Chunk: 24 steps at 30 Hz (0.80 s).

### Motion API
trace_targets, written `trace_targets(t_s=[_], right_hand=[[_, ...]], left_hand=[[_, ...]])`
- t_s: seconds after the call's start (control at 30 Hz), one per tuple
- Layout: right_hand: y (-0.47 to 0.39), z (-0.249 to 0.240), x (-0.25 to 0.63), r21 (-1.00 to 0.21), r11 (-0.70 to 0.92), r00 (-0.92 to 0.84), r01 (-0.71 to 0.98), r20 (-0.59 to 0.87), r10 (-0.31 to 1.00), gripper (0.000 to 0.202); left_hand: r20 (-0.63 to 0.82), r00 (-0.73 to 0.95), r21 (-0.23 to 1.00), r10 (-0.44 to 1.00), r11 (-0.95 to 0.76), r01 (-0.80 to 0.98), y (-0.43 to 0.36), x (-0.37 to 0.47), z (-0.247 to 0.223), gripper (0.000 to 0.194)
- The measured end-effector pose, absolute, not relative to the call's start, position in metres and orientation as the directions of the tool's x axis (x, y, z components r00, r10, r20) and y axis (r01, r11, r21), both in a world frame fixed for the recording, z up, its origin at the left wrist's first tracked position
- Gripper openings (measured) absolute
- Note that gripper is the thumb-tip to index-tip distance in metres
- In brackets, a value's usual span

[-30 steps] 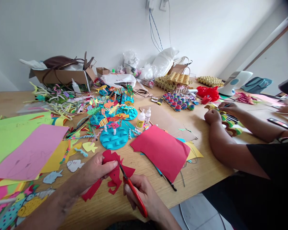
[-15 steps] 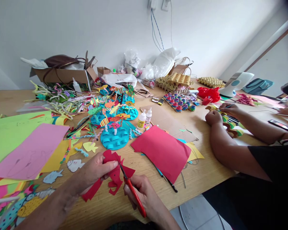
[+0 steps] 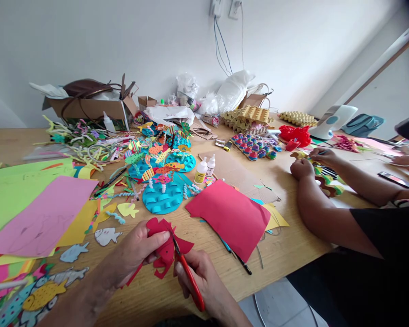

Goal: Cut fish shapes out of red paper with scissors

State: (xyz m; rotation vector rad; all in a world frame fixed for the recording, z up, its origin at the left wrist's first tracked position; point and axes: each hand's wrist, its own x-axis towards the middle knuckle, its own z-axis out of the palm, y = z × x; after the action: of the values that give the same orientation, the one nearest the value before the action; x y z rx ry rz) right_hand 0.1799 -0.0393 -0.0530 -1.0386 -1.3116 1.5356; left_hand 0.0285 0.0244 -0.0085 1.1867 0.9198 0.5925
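Red paper piece (image 3: 166,255): held at the near part of the wooden surface (image 3: 225,285), on the near side of the blue woven disc (image 3: 162,198); partly cut, with a curled lower end and spiky flaps; whether that end touches the wood I cannot tell.
Step in hand: trimming the outline, judging by the scissors (image 3: 191,280) set against the piece's right-hand edge.
Next snip: would seem to call for a steady grip and a small turn of the paper towards the blades, sparing the curled end.
Left hand (image 3: 136,252): pinching the paper, thumb on top, fingers beneath; forearm reaching in from the lower left.
Right hand (image 3: 202,277): closed round the red handles, wrist low, blades pointing up and away; how far the blades are parted is too small to tell.
Red sheet (image 3: 230,219): flat beyond the right hand, apart from both hands.
White fish cutout (image 3: 106,236): lying near the left forearm, untouched.
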Motion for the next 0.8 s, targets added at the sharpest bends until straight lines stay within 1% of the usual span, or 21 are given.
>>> trace_targets(t_s=[0.17, 0.23, 0.4, 0.53, 0.63, 0.8], right_hand=[[-0.0409, -0.0524, 0.1796, -0.989, -0.096, -0.286, -0.111, -0.061, 0.956, 0.045], [-0.0409, -0.0519, 0.1801, -0.993, -0.084, -0.282, -0.087, -0.056, 0.958, 0.044], [-0.0408, -0.0507, 0.182, -0.999, 0.001, -0.267, 0.04, -0.01, 0.964, 0.041], [-0.0405, -0.0505, 0.1818, -0.998, 0.05, -0.254, 0.039, 0.039, 0.966, 0.041], [-0.04, -0.0504, 0.1811, -0.999, 0.036, -0.251, 0.029, 0.028, 0.968, 0.041], [-0.0411, -0.054, 0.1807, -0.999, -0.022, -0.256, 0.034, -0.03, 0.966, 0.043]], left_hand=[[-0.307, 0.505, 0.949, 0.807, 0.302, 0.093, 0.0246, 0.0299, -0.0076, 0.031], [-0.312, 0.497, 0.947, 0.81, 0.306, 0.096, 0.0245, 0.0299, -0.007, 0.03], [-0.329, 0.481, 0.941, 0.813, 0.325, 0.095, 0.0242, 0.0283, -0.0093, 0.028], [-0.297, 0.507, 0.954, 0.809, 0.27, 0.127, 0.0246, 0.0264, -0.0135, 0.031], [-0.273, 0.499, 0.962, 0.823, 0.224, 0.157, 0.0245, 0.0265, -0.0141, 0.033], [-0.299, 0.456, 0.954, 0.838, 0.262, 0.146, 0.0225, 0.0286, -0.0097, 0.031]])
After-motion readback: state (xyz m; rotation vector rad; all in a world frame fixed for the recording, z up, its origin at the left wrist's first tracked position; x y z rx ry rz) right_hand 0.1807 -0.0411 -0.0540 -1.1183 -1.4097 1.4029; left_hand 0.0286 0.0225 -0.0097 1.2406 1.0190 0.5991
